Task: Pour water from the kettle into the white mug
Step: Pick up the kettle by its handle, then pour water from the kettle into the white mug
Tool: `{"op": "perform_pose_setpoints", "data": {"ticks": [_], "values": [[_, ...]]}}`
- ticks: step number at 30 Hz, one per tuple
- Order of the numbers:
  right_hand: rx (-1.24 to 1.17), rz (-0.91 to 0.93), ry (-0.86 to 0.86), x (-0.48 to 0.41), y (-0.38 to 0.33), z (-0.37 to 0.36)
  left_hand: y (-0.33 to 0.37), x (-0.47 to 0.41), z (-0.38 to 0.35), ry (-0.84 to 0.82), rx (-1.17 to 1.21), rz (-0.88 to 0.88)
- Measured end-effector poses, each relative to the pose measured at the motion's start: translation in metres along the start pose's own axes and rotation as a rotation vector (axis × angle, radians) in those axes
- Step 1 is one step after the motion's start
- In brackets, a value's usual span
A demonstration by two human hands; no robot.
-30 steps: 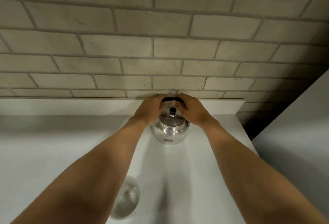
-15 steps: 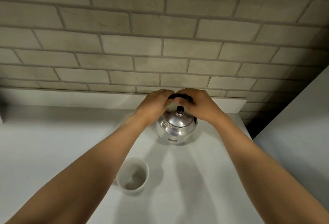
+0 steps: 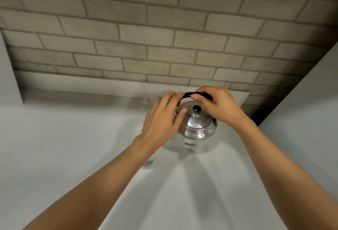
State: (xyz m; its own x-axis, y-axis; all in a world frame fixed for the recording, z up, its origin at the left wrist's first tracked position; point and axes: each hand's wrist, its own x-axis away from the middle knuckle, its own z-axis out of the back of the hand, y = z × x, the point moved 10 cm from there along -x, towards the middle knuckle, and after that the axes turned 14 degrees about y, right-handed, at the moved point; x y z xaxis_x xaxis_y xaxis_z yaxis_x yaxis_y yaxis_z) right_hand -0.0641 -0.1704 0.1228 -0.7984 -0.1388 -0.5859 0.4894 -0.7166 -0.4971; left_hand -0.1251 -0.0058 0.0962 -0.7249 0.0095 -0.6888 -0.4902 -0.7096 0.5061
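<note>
Head view shows one steel kettle (image 3: 196, 129) upright on the white counter (image 3: 54, 147), lid on, so I cannot tell what it holds. My right hand (image 3: 217, 105) is closed around its black handle (image 3: 190, 94); my left hand (image 3: 162, 120) rests loose-fingered against its left side. One white mug (image 3: 148, 163) barely peeks past my left wrist, contents hidden

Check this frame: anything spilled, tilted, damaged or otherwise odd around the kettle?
Nothing spilled or damaged. The kettle looks upright on the counter, lid on. The right hand grips its black handle; the left hand is motion-blurred beside it. One oddity: the white mug cannot be clearly made out.
</note>
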Motion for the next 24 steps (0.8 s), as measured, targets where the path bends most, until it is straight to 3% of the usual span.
{"op": "perform_pose_setpoints", "data": {"ticks": [4, 14, 24], "values": [[0.036, 0.010, 0.001, 0.015, -0.012, 0.011, 0.021, 0.058, -0.004, -0.052, -0.093, -0.140], [0.068, 0.060, -0.061, 0.047, -0.048, 0.019, 0.021, 0.103, -0.036, -0.270, -0.103, 0.050], [0.157, 0.203, -0.153, 0.040, -0.092, 0.016, 0.025, 0.114, -0.026, -0.244, 0.099, 0.213]]}}
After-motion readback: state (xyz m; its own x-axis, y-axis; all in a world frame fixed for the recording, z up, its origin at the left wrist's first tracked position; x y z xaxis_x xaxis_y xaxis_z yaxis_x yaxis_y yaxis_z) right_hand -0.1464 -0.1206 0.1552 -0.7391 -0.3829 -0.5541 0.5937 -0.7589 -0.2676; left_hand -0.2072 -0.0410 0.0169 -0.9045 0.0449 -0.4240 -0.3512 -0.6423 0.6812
